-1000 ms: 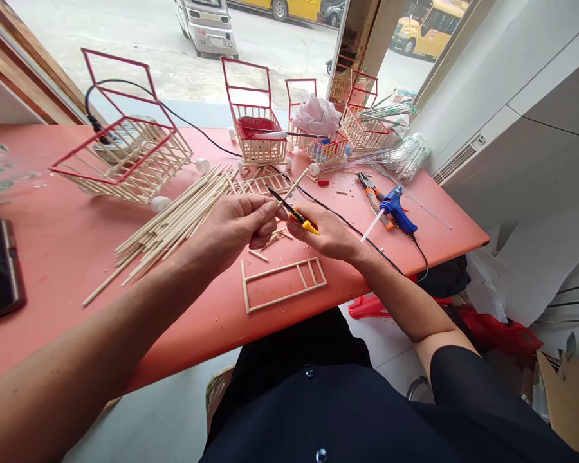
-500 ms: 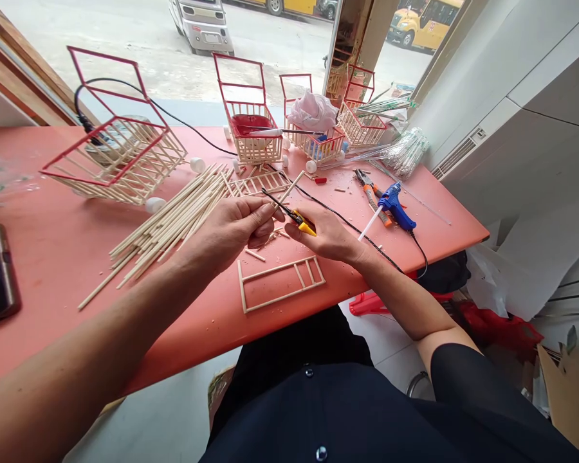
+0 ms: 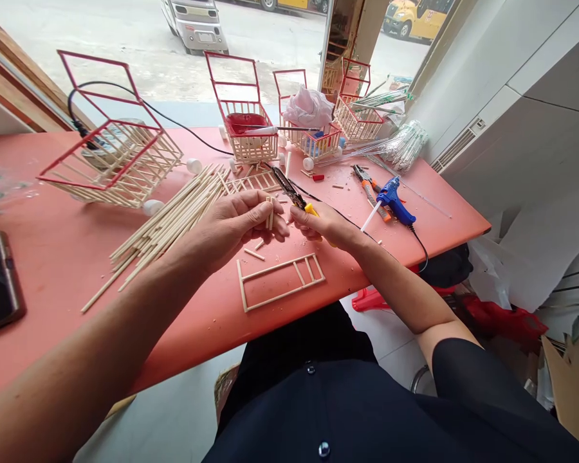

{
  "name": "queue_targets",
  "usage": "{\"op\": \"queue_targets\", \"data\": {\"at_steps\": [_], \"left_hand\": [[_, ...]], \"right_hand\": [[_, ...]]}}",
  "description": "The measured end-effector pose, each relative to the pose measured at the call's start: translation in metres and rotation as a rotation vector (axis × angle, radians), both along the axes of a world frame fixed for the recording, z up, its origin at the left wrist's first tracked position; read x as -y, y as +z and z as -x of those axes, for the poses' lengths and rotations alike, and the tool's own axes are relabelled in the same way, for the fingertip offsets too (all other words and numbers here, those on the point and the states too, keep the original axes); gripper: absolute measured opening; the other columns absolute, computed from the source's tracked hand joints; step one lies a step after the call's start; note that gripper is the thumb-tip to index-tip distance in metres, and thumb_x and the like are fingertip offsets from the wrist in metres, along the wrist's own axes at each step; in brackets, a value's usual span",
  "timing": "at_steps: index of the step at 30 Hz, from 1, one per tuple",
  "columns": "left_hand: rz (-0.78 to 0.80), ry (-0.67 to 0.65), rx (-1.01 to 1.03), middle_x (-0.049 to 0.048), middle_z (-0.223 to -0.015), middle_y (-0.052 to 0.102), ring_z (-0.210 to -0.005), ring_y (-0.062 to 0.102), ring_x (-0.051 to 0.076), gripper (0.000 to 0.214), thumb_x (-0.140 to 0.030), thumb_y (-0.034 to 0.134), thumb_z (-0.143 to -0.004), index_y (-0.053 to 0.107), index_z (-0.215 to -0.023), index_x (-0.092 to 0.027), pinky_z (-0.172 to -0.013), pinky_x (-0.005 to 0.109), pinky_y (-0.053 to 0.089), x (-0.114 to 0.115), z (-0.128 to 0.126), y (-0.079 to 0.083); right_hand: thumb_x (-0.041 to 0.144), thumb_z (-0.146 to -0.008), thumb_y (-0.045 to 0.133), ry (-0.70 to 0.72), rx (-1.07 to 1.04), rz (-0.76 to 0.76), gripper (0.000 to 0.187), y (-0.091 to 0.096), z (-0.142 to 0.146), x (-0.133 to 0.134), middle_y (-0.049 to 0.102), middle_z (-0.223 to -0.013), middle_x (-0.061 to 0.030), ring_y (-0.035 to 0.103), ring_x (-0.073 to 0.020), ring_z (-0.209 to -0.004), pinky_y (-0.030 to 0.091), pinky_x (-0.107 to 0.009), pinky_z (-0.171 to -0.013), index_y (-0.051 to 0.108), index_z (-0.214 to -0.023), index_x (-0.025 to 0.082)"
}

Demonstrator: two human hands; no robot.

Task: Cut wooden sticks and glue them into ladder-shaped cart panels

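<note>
My left hand (image 3: 236, 225) is closed in a pinch on short wooden stick pieces (image 3: 270, 215), held upright just above the pink table (image 3: 53, 251). Close to its right, my right hand (image 3: 325, 225) grips yellow-handled cutters (image 3: 294, 196) whose black jaws point away from me. A flat ladder-like stick frame (image 3: 280, 281) lies on the table directly below both hands. A loose bundle of long wooden sticks (image 3: 174, 218) is spread to the left of my left hand.
Several red-and-wood stick carts stand along the far side, the largest (image 3: 110, 154) at left, another (image 3: 244, 128) in the middle. A blue glue gun (image 3: 393, 199) and orange pliers (image 3: 367, 180) lie at right. A dark phone (image 3: 0, 283) rests at far left.
The long stick that was in the cutter jaws is gone from them; my left hand now holds short pieces upright. The cutters have swung to point away from me.
</note>
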State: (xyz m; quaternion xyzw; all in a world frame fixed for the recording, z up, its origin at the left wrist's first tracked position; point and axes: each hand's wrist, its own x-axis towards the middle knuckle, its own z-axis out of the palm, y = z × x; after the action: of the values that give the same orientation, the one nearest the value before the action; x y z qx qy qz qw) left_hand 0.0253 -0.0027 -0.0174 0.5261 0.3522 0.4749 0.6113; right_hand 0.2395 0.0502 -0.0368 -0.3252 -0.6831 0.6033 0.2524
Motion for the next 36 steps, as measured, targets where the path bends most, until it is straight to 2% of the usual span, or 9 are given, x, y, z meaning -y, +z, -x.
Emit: {"op": "queue_targets", "data": {"at_steps": [2,5,8,14,19,26,32,34,36], "left_hand": [[0.021,0.032,-0.066,0.0080,-0.076,0.077,-0.067,0.067,0.015,0.046,-0.056,0.100,-0.075,0.079,-0.081,-0.015,-0.063,0.026,0.052,0.001,0.002,0.002],[0.068,0.063,-0.161,0.0045,-0.068,0.071,-0.063,0.059,0.011,0.042,-0.049,0.104,-0.068,0.079,-0.070,-0.015,-0.062,0.024,0.049,0.006,0.004,0.005],[0.144,0.062,-0.228,0.0063,-0.073,0.076,-0.064,0.061,0.012,0.037,-0.045,0.105,-0.065,0.082,-0.074,-0.016,-0.060,0.023,0.049,0.019,0.006,0.007],[0.222,0.032,-0.348,0.0065,-0.070,0.078,-0.055,0.061,0.011,0.027,-0.035,0.100,-0.069,0.081,-0.074,-0.016,-0.051,0.021,0.050,0.047,0.002,0.011],[0.323,-0.057,-0.556,0.0070,-0.061,0.074,-0.045,0.060,0.013,0.028,-0.040,0.090,-0.073,0.076,-0.065,-0.016,-0.040,0.021,0.047,0.051,-0.012,0.011],[0.404,-0.048,-0.728,0.0042,-0.049,0.066,-0.038,0.057,0.014,0.031,-0.040,0.076,-0.079,0.066,-0.059,-0.020,-0.036,0.022,0.042,0.055,-0.022,0.002],[0.275,-0.089,-0.965,0.0023,-0.051,0.067,-0.041,0.060,0.016,0.039,-0.045,0.068,-0.088,0.063,-0.057,-0.022,-0.043,0.025,0.043,0.056,-0.017,0.008],[0.148,-0.111,-1.032,0.0008,-0.050,0.065,-0.043,0.061,0.016,0.041,-0.048,0.068,-0.091,0.063,-0.059,-0.023,-0.049,0.026,0.044,0.057,-0.012,0.010],[-0.061,-0.064,-1.097,-0.0017,-0.051,0.063,-0.045,0.058,0.016,0.031,-0.046,0.069,-0.092,0.070,-0.069,-0.025,-0.053,0.027,0.041,0.059,-0.004,0.010]], "right_hand": [[0.087,-0.087,0.074,-0.024,-0.004,-0.016,0.069,-0.001,-0.001,-0.002,0.036,-0.065,0.0091,0.031,-0.0085,-0.056,0.023,-0.025,-0.050,0.052,-0.085,0.021],[0.089,-0.088,0.072,-0.049,0.010,-0.067,0.070,-0.003,-0.003,-0.007,0.038,-0.067,0.0082,0.033,-0.0087,-0.057,0.023,-0.025,-0.050,0.052,-0.086,0.021],[0.090,-0.090,0.069,-0.059,0.024,-0.126,0.071,-0.006,-0.004,-0.010,0.040,-0.069,0.0075,0.034,-0.0095,-0.059,0.024,-0.025,-0.052,0.052,-0.089,0.021],[0.082,-0.102,0.061,-0.036,0.052,-0.308,0.064,-0.003,-0.002,-0.008,0.046,-0.078,0.0029,0.041,-0.0126,-0.072,0.031,-0.028,-0.063,0.049,-0.085,0.021],[0.076,-0.106,0.059,-0.013,0.122,-0.444,0.060,0.001,-0.002,-0.006,0.046,-0.081,0.0022,0.042,-0.0147,-0.079,0.033,-0.031,-0.072,0.048,-0.084,0.022],[0.079,-0.107,0.055,-0.009,0.156,-0.528,0.060,-0.002,-0.001,-0.005,0.048,-0.083,0.0029,0.043,-0.0153,-0.082,0.035,-0.030,-0.075,0.048,-0.087,0.022],[0.075,-0.110,0.052,0.048,0.174,-0.584,0.058,-0.002,0.000,-0.003,0.048,-0.084,0.0032,0.042,-0.0153,-0.083,0.035,-0.029,-0.077,0.047,-0.088,0.022],[0.073,-0.110,0.053,0.042,0.164,-0.578,0.057,-0.001,0.000,-0.003,0.047,-0.083,0.0030,0.042,-0.0155,-0.084,0.035,-0.029,-0.077,0.046,-0.088,0.022],[0.071,-0.110,0.057,0.029,0.151,-0.564,0.055,0.000,0.000,-0.002,0.046,-0.083,0.0026,0.043,-0.0159,-0.083,0.034,-0.029,-0.076,0.046,-0.086,0.022]]}}
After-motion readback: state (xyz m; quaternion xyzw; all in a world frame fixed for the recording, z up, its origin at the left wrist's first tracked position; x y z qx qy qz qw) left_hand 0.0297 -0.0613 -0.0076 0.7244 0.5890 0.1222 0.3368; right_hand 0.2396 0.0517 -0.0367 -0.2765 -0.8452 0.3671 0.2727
